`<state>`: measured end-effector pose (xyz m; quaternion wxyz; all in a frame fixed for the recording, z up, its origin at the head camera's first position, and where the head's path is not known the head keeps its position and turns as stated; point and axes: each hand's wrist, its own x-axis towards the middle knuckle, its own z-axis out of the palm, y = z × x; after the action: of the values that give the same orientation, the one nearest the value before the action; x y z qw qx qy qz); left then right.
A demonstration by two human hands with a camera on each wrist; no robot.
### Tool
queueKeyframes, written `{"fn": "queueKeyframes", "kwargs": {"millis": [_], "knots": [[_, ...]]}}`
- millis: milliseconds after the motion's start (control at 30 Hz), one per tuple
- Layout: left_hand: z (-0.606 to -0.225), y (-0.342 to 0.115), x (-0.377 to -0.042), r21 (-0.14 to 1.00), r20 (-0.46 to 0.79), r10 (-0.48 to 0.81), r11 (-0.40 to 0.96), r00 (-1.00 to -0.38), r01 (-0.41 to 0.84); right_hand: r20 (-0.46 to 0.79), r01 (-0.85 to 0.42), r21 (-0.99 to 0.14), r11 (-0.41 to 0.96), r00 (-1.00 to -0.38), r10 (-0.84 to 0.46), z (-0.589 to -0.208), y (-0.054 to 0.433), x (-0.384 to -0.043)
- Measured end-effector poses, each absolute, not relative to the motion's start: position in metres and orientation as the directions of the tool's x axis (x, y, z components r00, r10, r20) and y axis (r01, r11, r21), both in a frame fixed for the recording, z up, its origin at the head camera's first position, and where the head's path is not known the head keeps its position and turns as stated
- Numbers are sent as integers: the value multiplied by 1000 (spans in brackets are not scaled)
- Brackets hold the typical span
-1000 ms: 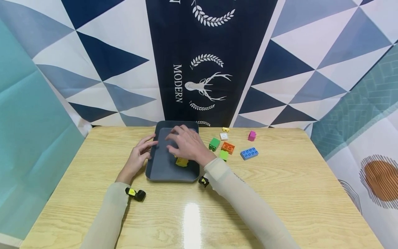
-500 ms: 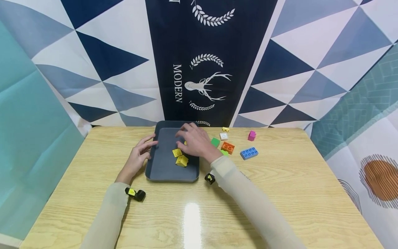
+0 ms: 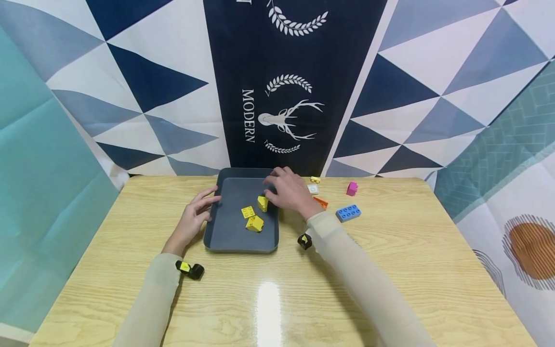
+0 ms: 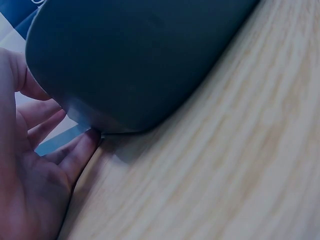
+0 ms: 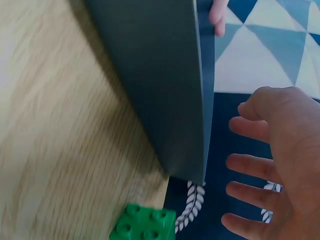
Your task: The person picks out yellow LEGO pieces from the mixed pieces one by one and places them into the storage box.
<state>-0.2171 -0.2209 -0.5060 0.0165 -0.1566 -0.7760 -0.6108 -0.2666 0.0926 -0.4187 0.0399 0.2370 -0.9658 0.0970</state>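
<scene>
My left hand rests at the left rim of a dark grey tray, fingers fairly straight. In the left wrist view, fingertips touch the tray's outer wall. My right hand hovers over the tray's right rim, fingers relaxed and holding nothing in the right wrist view. Inside the tray lie a square yellow brick, a yellow sloped brick and another yellow block close to the right fingertips. A green brick sits beside the tray, hidden by the right hand in the head view.
Right of the tray lie an orange brick, partly covered by the right hand, a white piece, a small yellow piece, a magenta brick and a blue brick. Patterned cloth hangs behind the table.
My right hand has moved right from over the tray's middle to its right rim, uncovering the yellow blocks and covering the green bricks. The left hand has stayed still.
</scene>
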Motion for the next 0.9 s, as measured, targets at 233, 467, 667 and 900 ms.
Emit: {"fn": "queueKeyframes", "kwargs": {"millis": [233, 467, 667, 900], "knots": [[-506, -222, -217, 942, 215, 227, 210, -950, 263, 129, -448, -176, 876, -893, -431, -421, 108, -273], [-507, -221, -218, 946, 215, 227, 193, -950, 260, 103, -412, -201, 889, -911, -399, -422, 118, -277], [-507, -221, -217, 946, 215, 230, 192, -949, 261, 108, -403, -198, 894, -915, -388, -424, 129, -282], [-506, -220, -216, 947, 211, 231, 194, -950, 257, 95, -382, -191, 904, -924, -370, -426, 145, -285]]}}
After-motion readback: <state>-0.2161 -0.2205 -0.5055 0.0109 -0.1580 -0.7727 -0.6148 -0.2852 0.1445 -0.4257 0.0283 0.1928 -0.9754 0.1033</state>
